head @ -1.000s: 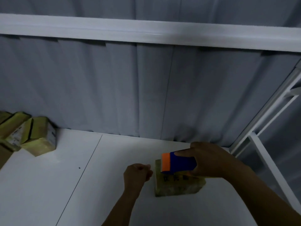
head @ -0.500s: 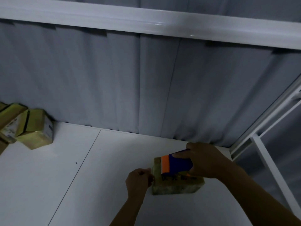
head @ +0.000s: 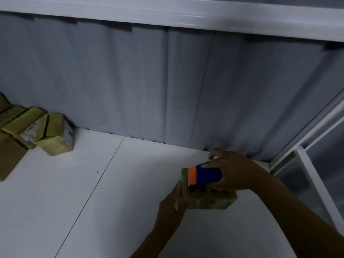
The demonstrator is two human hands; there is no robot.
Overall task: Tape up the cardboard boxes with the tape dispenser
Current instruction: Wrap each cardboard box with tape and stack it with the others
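A small taped cardboard box [head: 210, 200] lies on the white table [head: 93, 202] at the right. My right hand [head: 230, 170] grips a blue tape dispenser [head: 206, 175] with an orange front edge and holds it on top of the box, near the box's left end. My left hand [head: 173, 203] is against the box's left end, with the thumb laid along that end face and the fingers hidden behind the hand.
Several more cardboard boxes [head: 54, 135] are heaped at the table's far left by the grey curtain [head: 149, 86]. A white metal frame [head: 307, 164] stands at the right edge. A white beam [head: 186, 13] runs overhead.
My left hand has moved right from beside the box onto its left end. The dispenser has come down to the box's top, toward the left end.
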